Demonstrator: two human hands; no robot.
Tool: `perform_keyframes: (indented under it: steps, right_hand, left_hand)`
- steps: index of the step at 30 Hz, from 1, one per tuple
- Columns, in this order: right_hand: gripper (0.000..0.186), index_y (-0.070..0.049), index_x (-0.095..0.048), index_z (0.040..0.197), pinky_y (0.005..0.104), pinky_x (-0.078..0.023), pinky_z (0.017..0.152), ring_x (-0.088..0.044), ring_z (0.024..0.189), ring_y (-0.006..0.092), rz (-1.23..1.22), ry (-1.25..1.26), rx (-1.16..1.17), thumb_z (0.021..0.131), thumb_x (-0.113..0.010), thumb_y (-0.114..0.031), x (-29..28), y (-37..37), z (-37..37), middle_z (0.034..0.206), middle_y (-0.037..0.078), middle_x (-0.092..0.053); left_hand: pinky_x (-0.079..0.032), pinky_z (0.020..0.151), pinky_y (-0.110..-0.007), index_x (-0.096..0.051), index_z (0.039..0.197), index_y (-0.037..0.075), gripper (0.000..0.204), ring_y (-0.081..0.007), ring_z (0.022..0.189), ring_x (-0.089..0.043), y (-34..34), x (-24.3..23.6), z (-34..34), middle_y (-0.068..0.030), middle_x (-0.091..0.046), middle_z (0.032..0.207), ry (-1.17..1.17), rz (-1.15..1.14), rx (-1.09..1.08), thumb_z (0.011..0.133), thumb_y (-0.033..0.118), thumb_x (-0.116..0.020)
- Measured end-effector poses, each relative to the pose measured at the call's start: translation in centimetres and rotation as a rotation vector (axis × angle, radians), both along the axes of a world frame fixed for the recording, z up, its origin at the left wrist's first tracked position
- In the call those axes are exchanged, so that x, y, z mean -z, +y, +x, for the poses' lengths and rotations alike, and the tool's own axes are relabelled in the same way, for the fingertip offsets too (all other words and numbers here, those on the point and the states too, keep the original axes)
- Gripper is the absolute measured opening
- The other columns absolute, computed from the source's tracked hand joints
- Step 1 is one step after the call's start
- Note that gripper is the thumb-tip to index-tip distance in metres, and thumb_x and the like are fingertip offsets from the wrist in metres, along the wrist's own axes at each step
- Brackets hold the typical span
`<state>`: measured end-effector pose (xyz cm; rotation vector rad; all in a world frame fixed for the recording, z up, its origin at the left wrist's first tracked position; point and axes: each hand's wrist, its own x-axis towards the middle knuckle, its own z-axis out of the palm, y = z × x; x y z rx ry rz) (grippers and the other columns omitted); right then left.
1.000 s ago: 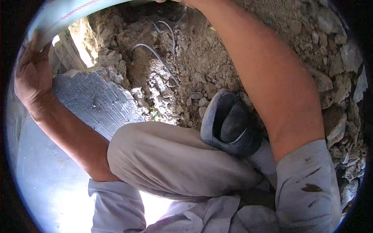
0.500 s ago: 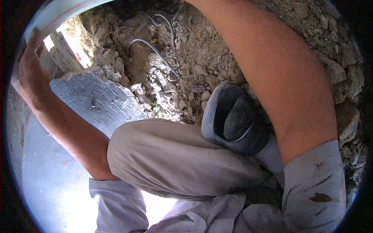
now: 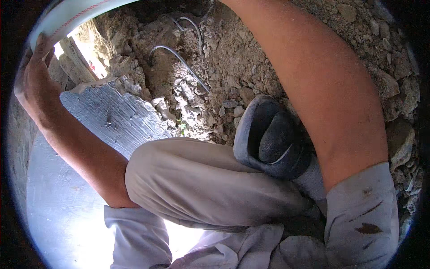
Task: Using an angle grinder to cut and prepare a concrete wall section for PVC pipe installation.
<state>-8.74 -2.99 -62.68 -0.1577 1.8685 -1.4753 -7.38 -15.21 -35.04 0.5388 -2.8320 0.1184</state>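
A pale bluish-white plastic pipe (image 3: pixel 85 17) with a line of red print curves along the upper left rim. My left hand (image 3: pixel 39 83) is closed on its lower end, the thumb lying against the pipe; the other fingers are partly hidden at the dark rim. My right forearm (image 3: pixel 322 76) reaches up across the right side and leaves the picture at the top. That hand is out of sight, so what it touches does not show.
Bent metal rods (image 3: pixel 181 60) stick out of broken earth and rubble (image 3: pixel 233 54). A grey painted slab (image 3: pixel 112 112) with a jagged edge lies at left. My bent knee (image 3: pixel 179 175) and a dark shoe (image 3: pixel 273 139) fill the middle. Stones (image 3: pixel 398 143) lie at right.
The whole view has shifted very slightly. My left hand stays on the pipe, and both arms keep nearly the same pose.
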Motion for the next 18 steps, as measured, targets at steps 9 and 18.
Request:
perform_keyframes:
  steps: [9,18]
  right_hand:
    - [0.089,0.006,-0.041,0.146,0.0458,-0.052,0.106,-0.057,0.131,0.0382,-0.005,0.013,-0.004,0.076,-0.088,-0.024,-0.2,0.6,0.1,0.140,0.027,-0.056]
    - [0.092,0.003,-0.040,0.149,0.0463,-0.051,0.107,-0.056,0.132,0.0388,0.001,-0.024,-0.045,0.076,-0.087,-0.027,-0.6,1.5,-0.2,0.143,0.026,-0.054]
  left_hand:
    - [-0.051,0.098,-0.035,-0.073,0.123,-0.001,0.049,-0.0249,0.111,-0.071,-1.1,0.3,-0.1,-0.0158,-0.075,0.115,0.049,0.089,0.048,0.088,0.032,-0.081]
    - [-0.055,0.089,-0.029,-0.067,0.131,-0.004,0.052,-0.0190,0.101,-0.072,-0.8,-0.2,-0.2,-0.0125,-0.076,0.116,-0.092,-0.115,0.092,0.091,0.027,-0.080]
